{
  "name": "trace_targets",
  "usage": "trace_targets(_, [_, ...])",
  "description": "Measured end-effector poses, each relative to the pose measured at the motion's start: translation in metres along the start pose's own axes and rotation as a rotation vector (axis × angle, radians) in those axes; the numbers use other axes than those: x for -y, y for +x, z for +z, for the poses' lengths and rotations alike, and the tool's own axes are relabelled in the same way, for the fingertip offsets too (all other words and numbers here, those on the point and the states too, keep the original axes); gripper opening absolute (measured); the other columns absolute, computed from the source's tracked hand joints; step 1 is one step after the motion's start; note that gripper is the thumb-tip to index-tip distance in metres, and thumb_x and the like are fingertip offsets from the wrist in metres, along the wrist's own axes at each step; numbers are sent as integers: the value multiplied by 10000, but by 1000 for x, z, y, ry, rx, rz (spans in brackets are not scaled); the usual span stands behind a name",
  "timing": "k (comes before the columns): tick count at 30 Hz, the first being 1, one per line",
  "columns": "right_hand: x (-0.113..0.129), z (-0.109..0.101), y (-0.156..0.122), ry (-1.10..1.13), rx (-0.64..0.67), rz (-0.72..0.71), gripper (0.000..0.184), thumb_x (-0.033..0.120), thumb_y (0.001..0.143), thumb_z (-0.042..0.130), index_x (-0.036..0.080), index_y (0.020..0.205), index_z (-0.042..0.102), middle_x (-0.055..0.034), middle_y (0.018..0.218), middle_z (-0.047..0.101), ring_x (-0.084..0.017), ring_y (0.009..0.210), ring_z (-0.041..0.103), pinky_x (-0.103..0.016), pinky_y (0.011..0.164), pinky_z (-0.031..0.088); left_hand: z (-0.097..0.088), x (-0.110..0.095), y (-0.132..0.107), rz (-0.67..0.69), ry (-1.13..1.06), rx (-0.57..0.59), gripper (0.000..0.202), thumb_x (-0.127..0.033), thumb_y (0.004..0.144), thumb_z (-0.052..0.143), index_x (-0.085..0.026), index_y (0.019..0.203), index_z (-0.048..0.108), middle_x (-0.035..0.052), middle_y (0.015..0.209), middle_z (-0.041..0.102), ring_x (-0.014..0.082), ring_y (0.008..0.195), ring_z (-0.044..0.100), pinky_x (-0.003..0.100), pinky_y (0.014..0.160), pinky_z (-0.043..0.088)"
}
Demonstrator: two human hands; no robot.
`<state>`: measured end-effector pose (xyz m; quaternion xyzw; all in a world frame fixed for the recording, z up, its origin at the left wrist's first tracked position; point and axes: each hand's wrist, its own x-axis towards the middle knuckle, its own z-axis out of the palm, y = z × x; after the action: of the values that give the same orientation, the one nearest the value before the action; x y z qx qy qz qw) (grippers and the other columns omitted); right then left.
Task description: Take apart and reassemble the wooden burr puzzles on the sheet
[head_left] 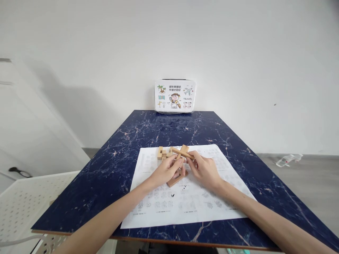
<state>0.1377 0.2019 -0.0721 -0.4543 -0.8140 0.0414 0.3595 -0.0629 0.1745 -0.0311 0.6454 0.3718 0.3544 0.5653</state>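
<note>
Both of my hands meet over a white instruction sheet (185,201) on the dark blue marbled table (106,169). They hold a cluster of notched wooden puzzle bars (182,152). My left hand (166,171) has its fingers curled on the lower bars, one of which slants down to the paper (175,181). From the right, my right hand (202,169) pinches the upper crossed bar. Other loose wooden pieces (162,153) lie on the sheet just behind my left hand.
A white illustrated box (175,96) stands against the wall at the table's far edge. A white perforated cart (23,204) is at the lower left. A clear plastic bottle (287,160) lies on the floor at right.
</note>
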Motion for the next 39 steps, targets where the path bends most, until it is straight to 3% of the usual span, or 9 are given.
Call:
trace_targets(8, [6, 0, -1, 4, 0, 59, 249, 359, 1050, 414, 211, 1083, 611, -29, 728, 737, -166, 496, 579, -257, 527, 280, 3, 2, 1, 5, -10, -32, 382, -542, 1038, 506, -170, 1081, 581, 19, 788, 659, 78, 503, 398, 266, 524, 317])
trace_targets(18, [1, 2, 0, -17, -14, 40, 268, 347, 1061, 413, 220, 1059, 649, -52, 813, 767, -186, 547, 621, -271, 528, 281, 1, 4, 2, -1, -37, -30, 407, -574, 1018, 525, -172, 1049, 585, 10, 777, 646, 73, 491, 404, 258, 517, 324])
trace_targets(28, [3, 4, -1, -81, -11, 59, 277, 351, 1061, 417, 205, 1018, 649, -53, 742, 747, -190, 515, 599, -277, 525, 244, 4, 3, 1, -2, -7, -57, 374, -552, 1028, 509, -182, 1026, 560, 8, 772, 660, 75, 481, 371, 261, 512, 307])
trace_targets(39, [-4, -3, 5, 94, 45, 4, 243, 313, 1070, 400, 213, 1020, 616, -53, 872, 752, -184, 615, 623, -278, 584, 368, 2, 5, 1, -8, -35, -29, 385, -546, 1024, 521, -167, 1079, 559, 4, 783, 645, 68, 487, 385, 257, 512, 302])
